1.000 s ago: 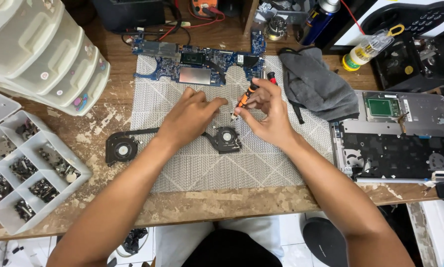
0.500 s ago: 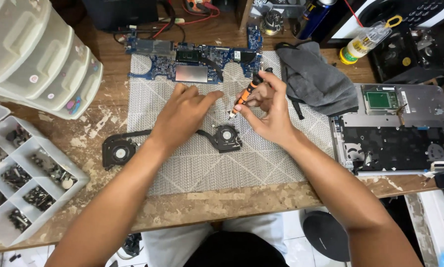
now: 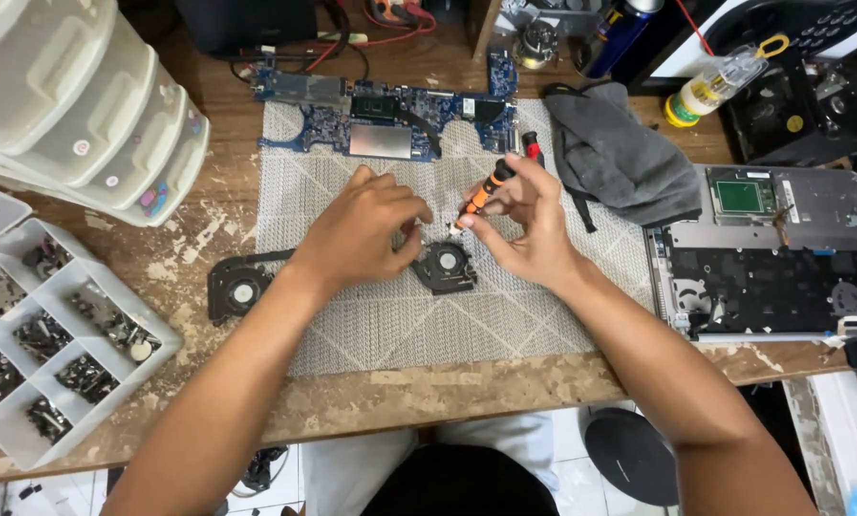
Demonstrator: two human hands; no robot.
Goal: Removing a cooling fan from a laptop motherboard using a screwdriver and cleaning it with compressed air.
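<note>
Your hands work at the small black round laptop fan (image 3: 445, 267) on the grey woven mat (image 3: 371, 325).
Right hand (image 3: 529, 229) pinches the slim orange-and-black screwdriver (image 3: 481, 198) just above the fan; left hand (image 3: 362, 234) curls empty beside it. The fan looks light and fragile: hold its rim.

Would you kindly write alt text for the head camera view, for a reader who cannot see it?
Over a patterned grey mat, the right hand holds an orange-and-black screwdriver above a small black laptop fan, which the left hand steadies. A blue circuit board lies behind.

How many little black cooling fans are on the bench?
2: one fan on the mat between the hands, another fan at the mat's left edge. Others may be hidden.
</note>
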